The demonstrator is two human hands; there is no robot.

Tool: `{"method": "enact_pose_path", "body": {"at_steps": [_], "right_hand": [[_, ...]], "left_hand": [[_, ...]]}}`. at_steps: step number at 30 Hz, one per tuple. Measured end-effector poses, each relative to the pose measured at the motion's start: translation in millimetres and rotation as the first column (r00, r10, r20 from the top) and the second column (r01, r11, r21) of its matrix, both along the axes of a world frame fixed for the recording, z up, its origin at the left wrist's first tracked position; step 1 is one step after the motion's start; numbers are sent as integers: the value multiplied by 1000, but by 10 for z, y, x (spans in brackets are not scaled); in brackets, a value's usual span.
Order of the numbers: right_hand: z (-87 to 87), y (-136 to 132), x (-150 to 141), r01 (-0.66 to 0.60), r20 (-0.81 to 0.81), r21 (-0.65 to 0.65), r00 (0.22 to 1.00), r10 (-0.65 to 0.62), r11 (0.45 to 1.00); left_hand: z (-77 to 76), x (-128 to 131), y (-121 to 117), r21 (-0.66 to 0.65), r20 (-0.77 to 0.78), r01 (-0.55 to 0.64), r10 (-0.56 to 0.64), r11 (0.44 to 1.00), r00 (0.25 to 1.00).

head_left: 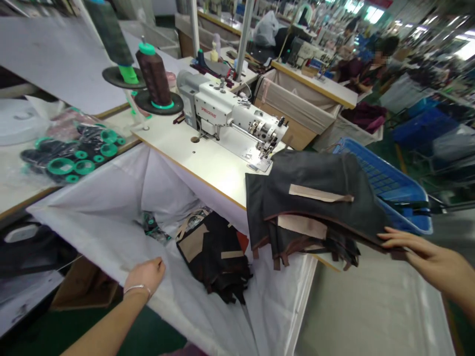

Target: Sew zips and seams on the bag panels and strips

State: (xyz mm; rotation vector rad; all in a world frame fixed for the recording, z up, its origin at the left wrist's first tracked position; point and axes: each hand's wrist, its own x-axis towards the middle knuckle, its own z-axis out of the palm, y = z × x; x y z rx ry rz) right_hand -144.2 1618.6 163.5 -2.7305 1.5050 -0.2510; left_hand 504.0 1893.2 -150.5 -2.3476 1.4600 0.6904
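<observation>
My right hand (426,254) grips the right corner of a dark fabric panel (319,173) with brown edging and a beige strip. The panel lies over several similar dark pieces at the sewing table's right end, partly hanging past its front edge. My left hand (146,276), with a bracelet at the wrist, is closed just over the rim of the white cloth sling (170,287). Its fingers curl inward, so I cannot see what they hold, if anything. Lower in the sling, a heap of dark pieces (218,252) with beige patches lies between my hands.
A white sewing machine (230,111) stands on the table (208,168) beyond the sling. Left of it are a brown thread cone (154,74) and bagged spools (74,153). A blue basket (386,173) sits behind the panels. Another person (371,69) sits farther back.
</observation>
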Motion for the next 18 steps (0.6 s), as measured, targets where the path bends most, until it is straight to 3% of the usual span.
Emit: {"method": "enact_pose_path", "body": {"at_steps": [3,5,7,10,13,16,18], "right_hand": [[-805,15,-107,70,-77,22,995,-68,997],[-1179,4,174,63,-97,34,993,-59,997],[-1441,-30,656,40,-119,44,992,-35,998],[-1738,-147,1421,51,-130,9,990,-49,999],[-1989,-325,1891,62,-117,-18,991,-63,998],[-2066,-540,1974,29,-83,-6,996,-29,1000],[-1920,-708,1853,6,-32,-11,999,-6,1000]], "left_hand": [[-90,-19,-25,13,12,8,-8,1000,1000],[-135,-32,-49,21,12,16,-17,1000,1000],[-162,-42,-72,27,15,23,-24,999,1000],[-180,-46,-90,32,26,28,-29,999,999],[-188,-27,-91,23,33,39,-40,999,999],[-197,16,-88,4,37,53,-53,999,998],[-199,56,-86,-6,37,59,-58,998,998]]}}
